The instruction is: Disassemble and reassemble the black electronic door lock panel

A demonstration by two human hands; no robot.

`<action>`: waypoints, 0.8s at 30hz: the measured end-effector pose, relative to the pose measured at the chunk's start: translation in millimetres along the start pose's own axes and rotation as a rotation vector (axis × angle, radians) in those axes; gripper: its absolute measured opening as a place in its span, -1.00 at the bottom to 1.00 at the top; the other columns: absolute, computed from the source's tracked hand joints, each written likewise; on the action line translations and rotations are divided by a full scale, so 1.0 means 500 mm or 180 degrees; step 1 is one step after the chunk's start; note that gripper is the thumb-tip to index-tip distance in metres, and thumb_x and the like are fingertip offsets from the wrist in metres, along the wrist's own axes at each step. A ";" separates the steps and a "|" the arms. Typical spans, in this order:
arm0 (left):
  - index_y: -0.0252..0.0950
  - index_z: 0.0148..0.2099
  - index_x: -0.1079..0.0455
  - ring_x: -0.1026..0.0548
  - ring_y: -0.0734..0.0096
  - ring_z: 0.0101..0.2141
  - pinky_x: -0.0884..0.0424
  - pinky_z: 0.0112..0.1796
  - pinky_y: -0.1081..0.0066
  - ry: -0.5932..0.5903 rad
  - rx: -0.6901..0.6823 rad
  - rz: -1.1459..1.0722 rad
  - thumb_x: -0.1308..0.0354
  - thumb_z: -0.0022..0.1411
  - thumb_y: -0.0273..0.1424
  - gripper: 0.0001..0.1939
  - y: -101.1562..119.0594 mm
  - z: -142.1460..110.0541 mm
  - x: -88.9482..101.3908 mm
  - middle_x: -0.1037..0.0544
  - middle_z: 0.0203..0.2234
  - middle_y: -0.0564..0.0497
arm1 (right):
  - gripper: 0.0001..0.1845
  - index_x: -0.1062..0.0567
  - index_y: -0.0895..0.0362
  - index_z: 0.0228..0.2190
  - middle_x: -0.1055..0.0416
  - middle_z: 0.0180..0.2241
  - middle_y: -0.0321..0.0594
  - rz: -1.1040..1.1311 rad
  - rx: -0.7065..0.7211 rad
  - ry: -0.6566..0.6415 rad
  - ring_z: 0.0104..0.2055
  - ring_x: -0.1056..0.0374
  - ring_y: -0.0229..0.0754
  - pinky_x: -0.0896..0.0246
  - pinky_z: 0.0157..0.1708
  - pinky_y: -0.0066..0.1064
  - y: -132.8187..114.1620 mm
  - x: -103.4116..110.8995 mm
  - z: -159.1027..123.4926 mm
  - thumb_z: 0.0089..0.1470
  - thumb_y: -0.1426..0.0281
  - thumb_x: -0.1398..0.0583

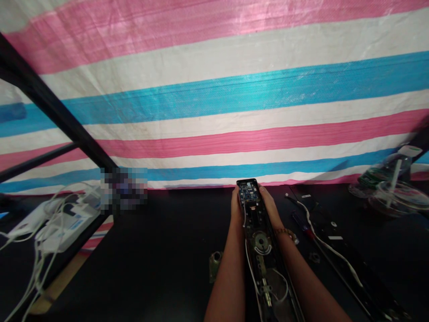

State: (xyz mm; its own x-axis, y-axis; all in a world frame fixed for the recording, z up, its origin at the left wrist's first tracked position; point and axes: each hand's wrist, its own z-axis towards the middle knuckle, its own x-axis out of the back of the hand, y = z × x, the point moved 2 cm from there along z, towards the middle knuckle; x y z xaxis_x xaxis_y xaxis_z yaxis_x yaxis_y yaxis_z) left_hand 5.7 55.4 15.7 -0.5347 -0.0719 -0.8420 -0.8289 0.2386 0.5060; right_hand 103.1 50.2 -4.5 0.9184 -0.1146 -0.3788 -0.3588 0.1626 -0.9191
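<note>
A long black electronic door lock panel, its inside facing up, stretches from the bottom of the view toward the back of the table. At its far end a circuit board is exposed, with a thin white wire along the left side. Lower down are a round metal disc with a curved slot and a brass-coloured cylinder. My left hand grips the panel's far left side, fingers mostly hidden beneath. Opposite it, my right hand is closed on the right edge. A small greenish metal part lies beside my left forearm.
To the right lie a screwdriver, a white cable and another dark long panel. A plastic cup and a bottle stand behind. White power strips with cords are at left. A striped tarp hangs behind the table.
</note>
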 end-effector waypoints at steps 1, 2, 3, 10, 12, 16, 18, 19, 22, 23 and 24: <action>-0.37 -0.29 -0.54 -0.60 0.12 -0.22 -0.46 -0.09 0.25 0.0021 0.0013 0.0019 -0.20 0.12 -0.09 -0.60 0.000 0.003 0.002 -0.64 -0.35 -0.15 | -0.50 -0.57 0.08 -0.08 -0.56 -0.06 -0.22 -0.0079 -0.0021 0.0067 0.03 -0.41 -0.02 -0.25 0.11 -0.21 0.000 0.002 0.000 0.06 0.02 -0.23; -0.37 -0.31 -0.54 -0.60 0.12 -0.24 -0.46 -0.10 0.25 0.0034 0.0028 0.0036 -0.20 0.12 -0.09 -0.60 -0.001 0.005 0.003 -0.64 -0.36 -0.16 | -0.51 -0.58 0.08 -0.11 -0.57 -0.08 -0.22 -0.0151 -0.0034 0.0121 0.02 -0.42 -0.02 -0.26 0.09 -0.22 0.001 0.003 0.000 0.05 0.02 -0.24; -0.38 -0.31 -0.53 -0.60 0.13 -0.24 -0.46 -0.11 0.25 0.0040 0.0044 0.0047 -0.20 0.12 -0.09 -0.61 -0.001 0.006 0.004 -0.64 -0.36 -0.16 | -0.52 -0.59 0.08 -0.13 -0.58 -0.09 -0.22 -0.0208 -0.0034 0.0159 0.01 -0.42 -0.02 -0.27 0.08 -0.23 0.001 0.005 0.000 0.04 0.02 -0.24; -0.38 -0.34 -0.52 -0.58 0.20 -0.35 -0.46 -0.17 0.26 0.0106 0.0102 0.0021 -0.22 0.10 -0.10 -0.62 -0.005 0.010 0.012 -0.60 -0.46 -0.09 | -0.52 -0.60 0.08 -0.17 -0.59 -0.14 -0.22 -0.0275 -0.0063 0.0122 -0.04 -0.43 -0.02 -0.29 0.02 -0.23 0.003 0.008 0.001 0.03 0.00 -0.23; -0.38 -0.35 -0.51 -0.57 0.24 -0.38 -0.46 -0.19 0.28 0.0138 0.0101 0.0016 -0.22 0.09 -0.11 -0.63 -0.005 0.015 0.014 -0.59 -0.49 -0.07 | -0.51 -0.60 0.08 -0.17 -0.59 -0.16 -0.22 -0.0278 -0.0070 0.0112 -0.05 -0.43 -0.02 -0.30 0.01 -0.23 0.006 0.009 0.003 0.02 -0.01 -0.23; -0.40 -0.32 -0.52 -0.57 0.23 -0.36 -0.46 -0.17 0.29 0.0101 0.0100 0.0013 -0.20 0.10 -0.12 -0.62 -0.004 0.017 0.013 -0.61 -0.44 -0.10 | -0.49 -0.60 0.10 -0.17 -0.59 -0.15 -0.21 -0.0288 -0.0024 0.0111 -0.05 -0.43 -0.02 -0.29 0.02 -0.23 0.012 0.013 0.008 0.02 -0.02 -0.23; -0.40 -0.31 -0.53 -0.58 0.20 -0.32 -0.46 -0.16 0.27 0.0079 0.0100 0.0015 -0.21 0.10 -0.12 -0.62 -0.004 0.013 0.010 -0.62 -0.41 -0.12 | -0.49 -0.59 0.10 -0.17 -0.59 -0.14 -0.21 -0.0299 -0.0021 0.0125 -0.05 -0.43 -0.02 -0.29 0.01 -0.24 0.013 0.014 0.009 0.02 -0.03 -0.23; -0.40 -0.30 -0.53 -0.58 0.19 -0.31 -0.46 -0.15 0.27 0.0074 0.0096 0.0015 -0.21 0.10 -0.12 -0.62 -0.003 0.011 0.008 -0.62 -0.40 -0.13 | -0.49 -0.59 0.10 -0.17 -0.59 -0.14 -0.21 -0.0305 -0.0029 0.0121 -0.05 -0.43 -0.01 -0.29 0.01 -0.24 0.014 0.015 0.009 0.02 -0.03 -0.23; -0.38 -0.30 -0.54 -0.59 0.16 -0.27 -0.46 -0.14 0.26 0.0068 0.0088 0.0016 -0.20 0.11 -0.11 -0.61 -0.002 0.004 0.004 -0.63 -0.37 -0.15 | -0.51 -0.59 0.08 -0.17 -0.59 -0.15 -0.22 -0.0281 -0.0041 0.0105 -0.08 -0.44 -0.02 -0.30 0.00 -0.24 0.012 0.014 0.007 0.02 -0.01 -0.23; -0.38 -0.30 -0.54 -0.59 0.16 -0.27 -0.46 -0.13 0.26 0.0071 0.0083 0.0017 -0.20 0.12 -0.11 -0.61 -0.001 0.002 0.003 -0.64 -0.36 -0.15 | -0.52 -0.59 0.08 -0.18 -0.59 -0.15 -0.22 -0.0264 -0.0042 0.0096 -0.09 -0.45 -0.02 -0.31 -0.01 -0.23 0.011 0.013 0.006 0.02 -0.01 -0.23; -0.38 -0.30 -0.54 -0.59 0.16 -0.27 -0.46 -0.13 0.27 0.0081 0.0079 0.0020 -0.20 0.13 -0.11 -0.62 0.000 0.002 0.002 -0.64 -0.36 -0.14 | -0.53 -0.59 0.07 -0.18 -0.59 -0.16 -0.23 -0.0252 -0.0045 0.0089 -0.10 -0.45 -0.03 -0.31 -0.01 -0.23 0.010 0.013 0.006 0.02 0.00 -0.23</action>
State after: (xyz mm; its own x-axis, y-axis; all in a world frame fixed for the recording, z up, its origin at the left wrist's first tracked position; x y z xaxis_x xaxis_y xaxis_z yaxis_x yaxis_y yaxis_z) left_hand 5.5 56.0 14.6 -0.5441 -0.0947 -0.8337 -0.8213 0.2630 0.5062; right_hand 107.6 53.0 -11.0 0.9390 -0.1540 -0.3076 -0.2878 0.1382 -0.9477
